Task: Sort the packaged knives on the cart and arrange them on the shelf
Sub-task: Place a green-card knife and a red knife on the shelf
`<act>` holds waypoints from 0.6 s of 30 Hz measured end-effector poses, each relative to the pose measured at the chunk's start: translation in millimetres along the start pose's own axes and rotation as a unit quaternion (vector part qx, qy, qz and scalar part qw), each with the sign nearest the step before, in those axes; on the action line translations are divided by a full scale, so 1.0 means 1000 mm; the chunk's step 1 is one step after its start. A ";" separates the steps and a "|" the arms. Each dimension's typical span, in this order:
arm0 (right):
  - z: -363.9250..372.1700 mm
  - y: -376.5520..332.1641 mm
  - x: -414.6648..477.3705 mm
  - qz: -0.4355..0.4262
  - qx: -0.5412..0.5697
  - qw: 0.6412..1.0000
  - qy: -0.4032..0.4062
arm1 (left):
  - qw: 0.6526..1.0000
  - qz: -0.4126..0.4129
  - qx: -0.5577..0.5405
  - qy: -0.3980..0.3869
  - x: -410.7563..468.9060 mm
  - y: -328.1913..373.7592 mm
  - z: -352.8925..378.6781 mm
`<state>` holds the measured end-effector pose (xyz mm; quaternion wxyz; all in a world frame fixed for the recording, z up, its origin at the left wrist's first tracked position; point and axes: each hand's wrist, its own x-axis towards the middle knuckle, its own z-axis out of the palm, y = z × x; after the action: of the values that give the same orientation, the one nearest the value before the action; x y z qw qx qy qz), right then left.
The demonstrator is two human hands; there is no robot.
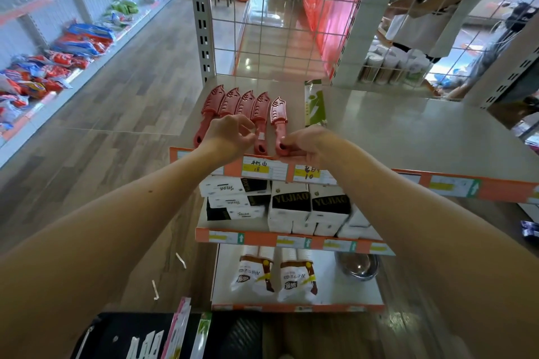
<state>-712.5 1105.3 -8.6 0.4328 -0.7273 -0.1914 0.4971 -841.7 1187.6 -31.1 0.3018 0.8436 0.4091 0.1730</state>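
Several red sheathed knives [245, 106] lie side by side on the grey shelf [393, 131], blades pointing away from me. My right hand [309, 144] pinches the handle end of the rightmost red knife [278, 114]. My left hand [230, 132] hovers over the handles of the middle knives, fingers curled and touching the handle of the fourth knife [259, 114]. A green packaged knife [315, 103] lies to the right of the row. More packaged knives [180, 335] stand in the black cart [125, 335] at the bottom edge.
A wire grid panel [277, 17] backs the shelf. Lower shelves hold tissue packs [291, 207], paper cup sleeves [274, 274] and a metal bowl [357, 267]. Snack bags [52, 67] fill the left aisle shelf. A person [423, 26] stands beyond the grid.
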 end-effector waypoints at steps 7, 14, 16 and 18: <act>0.000 -0.002 0.011 -0.057 -0.195 0.975 0.093 | 0.999 0.021 0.049 -0.002 -0.003 0.001 -0.002; 0.002 -0.002 0.014 -0.136 -0.292 0.940 0.113 | 0.995 0.040 0.092 -0.022 -0.001 0.004 0.002; 0.003 -0.001 0.014 -0.165 -0.319 0.925 0.124 | 0.993 0.042 0.105 -0.030 0.000 0.004 0.003; 0.003 0.001 0.015 -0.195 -0.343 0.910 0.129 | 0.991 0.049 0.115 -0.039 0.000 0.003 0.004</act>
<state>-709.1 1116.9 -17.7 0.2659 -0.8369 -0.4304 0.2090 -838.0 1184.3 -32.1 0.2094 0.8978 0.3727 0.1061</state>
